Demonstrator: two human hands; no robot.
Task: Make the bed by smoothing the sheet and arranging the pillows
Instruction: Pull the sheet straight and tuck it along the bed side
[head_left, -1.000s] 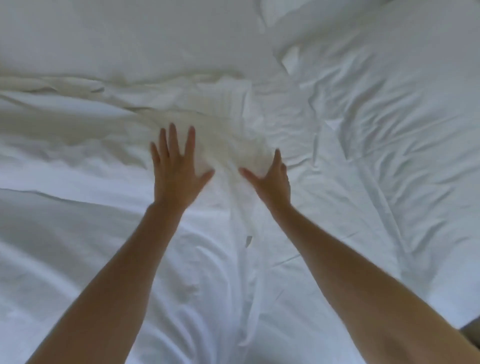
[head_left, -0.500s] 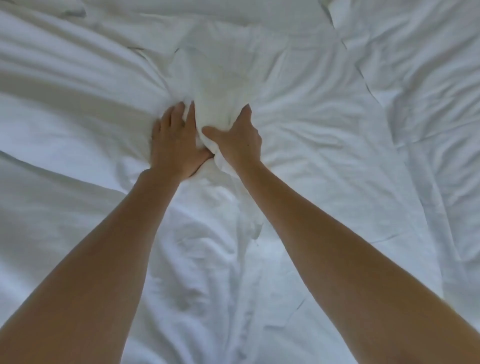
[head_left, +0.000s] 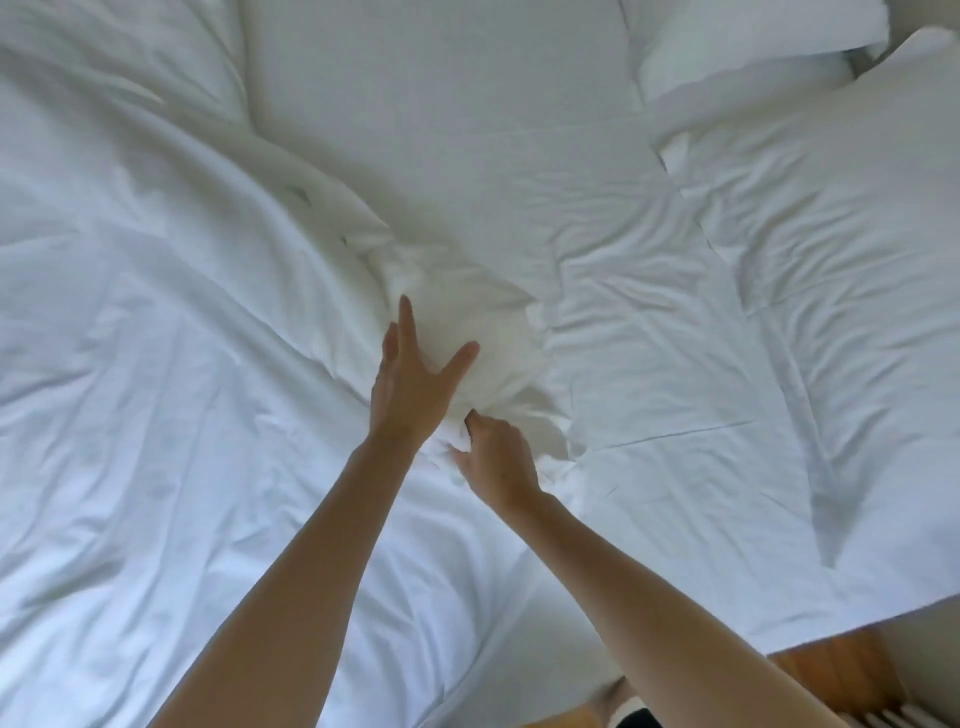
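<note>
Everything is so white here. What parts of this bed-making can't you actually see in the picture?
- Right hand fingertips: head view, buried in the bunched sheet, so its grip is partly hidden.
- Pillows: cut off by the top edge.
- Where sheet ends and cover begins: white on white, unclear.
- Floor: only a corner shows.

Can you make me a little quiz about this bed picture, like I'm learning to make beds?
1. True or false: the left hand is curled into a tight fist.
2. What does the right hand pinch? A) a bunched fold of sheet B) a pillow C) nothing
3. Fill in: the pillows lie at the top ______ of the picture.

Key:
1. False: its fingers are straight and spread against the bunched sheet.
2. A
3. right
</note>
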